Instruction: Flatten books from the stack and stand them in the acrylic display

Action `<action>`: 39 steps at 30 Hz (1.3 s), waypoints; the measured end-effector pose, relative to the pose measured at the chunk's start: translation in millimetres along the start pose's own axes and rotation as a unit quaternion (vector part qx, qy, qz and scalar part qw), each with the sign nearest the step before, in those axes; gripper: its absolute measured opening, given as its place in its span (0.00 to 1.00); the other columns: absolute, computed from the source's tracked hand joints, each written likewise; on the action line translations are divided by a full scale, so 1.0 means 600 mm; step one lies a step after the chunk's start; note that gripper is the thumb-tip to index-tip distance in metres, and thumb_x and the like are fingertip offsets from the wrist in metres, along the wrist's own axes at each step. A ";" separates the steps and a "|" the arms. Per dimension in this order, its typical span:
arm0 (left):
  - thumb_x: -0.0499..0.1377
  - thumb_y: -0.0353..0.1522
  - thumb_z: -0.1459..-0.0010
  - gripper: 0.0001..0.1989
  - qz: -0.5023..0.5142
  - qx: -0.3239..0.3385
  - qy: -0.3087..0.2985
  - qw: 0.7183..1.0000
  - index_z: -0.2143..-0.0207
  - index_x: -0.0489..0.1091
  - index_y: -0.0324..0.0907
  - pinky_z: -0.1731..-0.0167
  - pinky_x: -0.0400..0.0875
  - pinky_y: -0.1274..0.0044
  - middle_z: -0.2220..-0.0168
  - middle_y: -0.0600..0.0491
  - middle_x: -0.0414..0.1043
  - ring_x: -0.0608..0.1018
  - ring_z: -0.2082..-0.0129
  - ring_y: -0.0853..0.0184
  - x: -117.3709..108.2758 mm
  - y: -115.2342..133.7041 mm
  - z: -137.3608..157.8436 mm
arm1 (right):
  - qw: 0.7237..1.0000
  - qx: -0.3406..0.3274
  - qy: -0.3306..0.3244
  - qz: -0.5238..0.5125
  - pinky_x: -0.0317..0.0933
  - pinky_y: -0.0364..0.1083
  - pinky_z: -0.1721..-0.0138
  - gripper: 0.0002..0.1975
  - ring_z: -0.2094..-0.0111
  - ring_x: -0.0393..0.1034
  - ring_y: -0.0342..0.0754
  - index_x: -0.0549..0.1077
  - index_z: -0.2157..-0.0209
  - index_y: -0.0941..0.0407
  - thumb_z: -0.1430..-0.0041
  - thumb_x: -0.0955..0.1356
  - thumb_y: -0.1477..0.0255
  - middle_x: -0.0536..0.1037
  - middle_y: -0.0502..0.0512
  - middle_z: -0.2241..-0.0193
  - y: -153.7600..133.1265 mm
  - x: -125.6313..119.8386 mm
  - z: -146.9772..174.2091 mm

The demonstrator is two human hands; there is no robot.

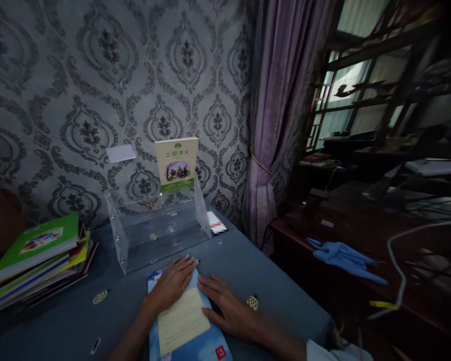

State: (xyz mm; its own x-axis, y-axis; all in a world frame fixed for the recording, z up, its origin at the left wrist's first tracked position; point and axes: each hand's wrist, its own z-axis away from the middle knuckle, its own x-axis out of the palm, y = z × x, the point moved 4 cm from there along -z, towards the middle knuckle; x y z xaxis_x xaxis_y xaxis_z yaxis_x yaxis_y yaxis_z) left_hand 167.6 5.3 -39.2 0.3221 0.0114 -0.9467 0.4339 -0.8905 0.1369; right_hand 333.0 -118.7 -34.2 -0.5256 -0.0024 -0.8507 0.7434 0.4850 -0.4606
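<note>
A blue book [195,346] with a cream panel on its cover lies flat on the table in front of me. Across its upper part rests my left hand [176,281], fingers stretched out over the far edge. My right hand [221,303] lies along the book's right side, fingers extended and thumb on the cover. Just beyond the hands stands a clear acrylic book rack [154,235]. A cream and green book [178,165] with Chinese characters stands upright on its top tier.
A stack of books [37,260], a green one on top, sits at the left. Beside the rack lies a small blurred white item [216,223]. A purple curtain [265,165] hangs at the right, near a dark red desk [293,240] with blue gloves [342,258] and a pale cable [396,260].
</note>
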 end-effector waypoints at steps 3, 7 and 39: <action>0.43 0.38 0.26 0.22 0.003 0.010 0.002 1.000 0.33 0.60 0.50 0.34 0.61 0.62 0.34 0.53 0.64 0.64 0.32 0.63 -0.001 0.002 0.001 | 1.000 0.002 -0.002 0.007 0.50 0.59 0.31 0.30 0.31 0.55 0.57 0.60 0.32 0.57 0.31 0.64 0.62 0.61 0.64 0.32 -0.004 0.003 0.008; 0.43 0.38 0.26 0.23 0.025 0.001 -0.021 0.999 0.33 0.60 0.48 0.32 0.58 0.62 0.33 0.53 0.61 0.62 0.31 0.64 -0.006 0.012 0.007 | 1.000 -0.005 -0.006 0.017 0.49 0.58 0.30 0.30 0.31 0.55 0.56 0.60 0.32 0.57 0.32 0.64 0.64 0.60 0.64 0.32 -0.011 0.005 0.015; 0.40 0.42 0.26 0.25 0.046 -0.018 -0.091 0.995 0.32 0.57 0.47 0.30 0.47 0.64 0.30 0.52 0.55 0.55 0.28 0.65 -0.019 0.053 0.032 | 0.989 -0.082 -0.119 -0.042 0.40 0.59 0.28 0.45 0.26 0.33 0.54 0.36 0.27 0.52 0.33 0.67 0.56 0.39 0.64 0.27 -0.030 0.005 0.080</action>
State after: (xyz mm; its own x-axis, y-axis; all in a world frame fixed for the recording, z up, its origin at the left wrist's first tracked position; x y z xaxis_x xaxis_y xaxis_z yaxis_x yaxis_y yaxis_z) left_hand 161.3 -31.8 -29.5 0.2058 -0.1541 -0.9664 0.4413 -0.8668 0.2322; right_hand 337.8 -169.4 -40.7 -0.4565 -0.2453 -0.8552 0.6131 0.6099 -0.5022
